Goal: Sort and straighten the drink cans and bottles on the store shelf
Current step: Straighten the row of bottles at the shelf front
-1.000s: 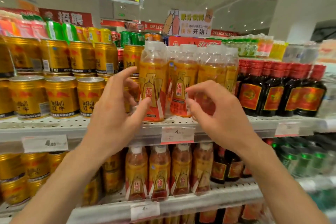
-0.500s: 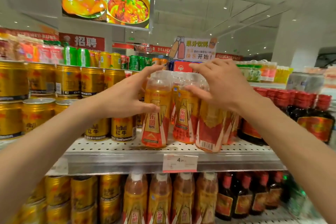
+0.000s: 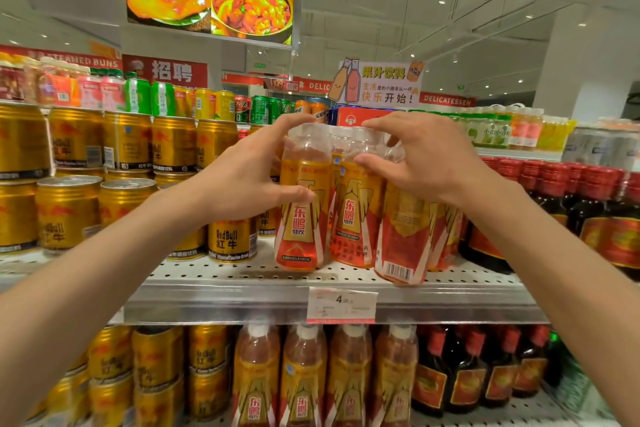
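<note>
Centre frame, on a white perforated metal store shelf (image 3: 242, 274), stands a cluster of clear plastic bottles with orange-and-gold labels (image 3: 356, 211). Left hand (image 3: 242, 177) curls around the leftmost bottle (image 3: 301, 215), thumb across its label. Right hand (image 3: 426, 163) grips the shoulders of the bottles beside it. Two labels face forward; the rightmost front bottle (image 3: 405, 236) shows its barcode and leans slightly, so straightening looks unfinished. Gold drink cans (image 3: 69, 211) fill the frame's left, dark red-capped bottles (image 3: 588, 211) the right; both rows look tidy.
</note>
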`<state>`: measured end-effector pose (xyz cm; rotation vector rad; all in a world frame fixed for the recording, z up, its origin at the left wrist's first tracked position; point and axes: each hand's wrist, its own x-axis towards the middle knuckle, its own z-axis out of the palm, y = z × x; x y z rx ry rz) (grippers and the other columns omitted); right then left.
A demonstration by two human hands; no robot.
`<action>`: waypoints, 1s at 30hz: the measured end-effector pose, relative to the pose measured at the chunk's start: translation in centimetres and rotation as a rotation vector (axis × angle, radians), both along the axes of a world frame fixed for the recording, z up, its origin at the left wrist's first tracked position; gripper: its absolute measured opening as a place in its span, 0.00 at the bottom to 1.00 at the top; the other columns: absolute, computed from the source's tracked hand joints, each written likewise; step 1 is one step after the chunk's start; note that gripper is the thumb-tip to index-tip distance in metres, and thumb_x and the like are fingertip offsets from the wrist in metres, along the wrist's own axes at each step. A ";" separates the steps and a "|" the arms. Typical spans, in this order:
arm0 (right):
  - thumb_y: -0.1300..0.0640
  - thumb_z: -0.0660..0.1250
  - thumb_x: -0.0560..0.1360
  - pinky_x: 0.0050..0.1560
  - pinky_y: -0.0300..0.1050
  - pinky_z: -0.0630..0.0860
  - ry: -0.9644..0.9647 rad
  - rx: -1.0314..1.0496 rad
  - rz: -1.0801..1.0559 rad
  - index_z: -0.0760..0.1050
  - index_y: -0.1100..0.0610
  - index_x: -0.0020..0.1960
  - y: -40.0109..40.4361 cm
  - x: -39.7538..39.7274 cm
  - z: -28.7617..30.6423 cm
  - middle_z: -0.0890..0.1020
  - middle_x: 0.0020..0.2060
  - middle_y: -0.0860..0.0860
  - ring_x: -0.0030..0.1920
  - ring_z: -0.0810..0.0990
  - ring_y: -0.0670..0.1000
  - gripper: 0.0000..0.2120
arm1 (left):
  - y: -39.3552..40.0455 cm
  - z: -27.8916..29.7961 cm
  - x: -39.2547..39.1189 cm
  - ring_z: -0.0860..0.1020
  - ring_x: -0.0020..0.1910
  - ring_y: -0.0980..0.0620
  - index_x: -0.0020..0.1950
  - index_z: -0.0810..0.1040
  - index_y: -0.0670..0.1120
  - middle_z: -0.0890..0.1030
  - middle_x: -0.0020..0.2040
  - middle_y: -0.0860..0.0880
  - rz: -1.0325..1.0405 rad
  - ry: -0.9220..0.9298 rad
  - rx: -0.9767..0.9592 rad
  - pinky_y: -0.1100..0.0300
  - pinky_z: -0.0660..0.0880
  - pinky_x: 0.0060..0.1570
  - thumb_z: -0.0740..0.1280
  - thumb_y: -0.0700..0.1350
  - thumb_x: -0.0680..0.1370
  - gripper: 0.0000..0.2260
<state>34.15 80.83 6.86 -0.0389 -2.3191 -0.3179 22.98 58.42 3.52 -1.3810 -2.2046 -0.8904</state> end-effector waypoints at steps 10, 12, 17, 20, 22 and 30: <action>0.32 0.65 0.74 0.59 0.54 0.77 -0.210 -0.101 -0.056 0.72 0.48 0.67 -1.0 0.0 3.1 0.79 0.62 0.49 0.57 0.78 0.51 0.28 | 0.2 0.7 -0.3 0.75 0.56 0.58 0.76 0.55 0.63 0.72 0.63 0.57 -0.051 -0.085 -0.039 0.71 0.67 0.47 0.78 0.52 0.70 0.42; 0.32 0.67 0.73 0.60 0.53 0.76 -0.294 -0.126 -0.077 0.71 0.48 0.69 -1.3 -0.6 4.0 0.79 0.63 0.50 0.59 0.78 0.53 0.31 | 0.2 0.8 -0.4 0.76 0.51 0.59 0.75 0.54 0.63 0.72 0.61 0.57 -0.053 -0.095 -0.042 0.74 0.67 0.43 0.79 0.52 0.70 0.42; 0.34 0.73 0.69 0.71 0.57 0.69 -0.476 -0.180 -0.070 0.66 0.48 0.75 -1.4 -1.6 5.2 0.71 0.74 0.49 0.71 0.71 0.54 0.40 | 0.1 0.9 -0.5 0.76 0.54 0.57 0.74 0.55 0.63 0.72 0.61 0.56 -0.053 -0.098 -0.039 0.73 0.67 0.43 0.79 0.53 0.69 0.42; 0.37 0.74 0.69 0.69 0.56 0.70 -0.517 -0.203 -0.041 0.67 0.48 0.75 -1.3 -1.7 5.8 0.73 0.71 0.51 0.67 0.74 0.54 0.38 | 0.1 0.9 -0.5 0.76 0.54 0.57 0.74 0.55 0.62 0.71 0.61 0.56 -0.056 -0.108 -0.042 0.73 0.68 0.43 0.79 0.52 0.69 0.42; 0.38 0.76 0.69 0.66 0.55 0.72 -0.527 -0.214 -0.034 0.68 0.47 0.74 -1.4 -2.1 6.0 0.75 0.69 0.51 0.61 0.76 0.52 0.38 | 0.1 0.9 -0.5 0.77 0.53 0.58 0.74 0.55 0.62 0.71 0.62 0.56 -0.059 -0.110 -0.046 0.72 0.68 0.44 0.79 0.52 0.70 0.42; 0.48 0.77 0.72 0.66 0.51 0.71 -0.521 -0.169 -0.091 0.66 0.51 0.75 -1.3 -5.0 6.0 0.72 0.71 0.51 0.68 0.72 0.54 0.35 | 0.2 0.8 -0.6 0.74 0.47 0.68 0.73 0.53 0.64 0.70 0.61 0.58 -0.064 -0.138 -0.049 0.74 0.69 0.40 0.79 0.51 0.71 0.42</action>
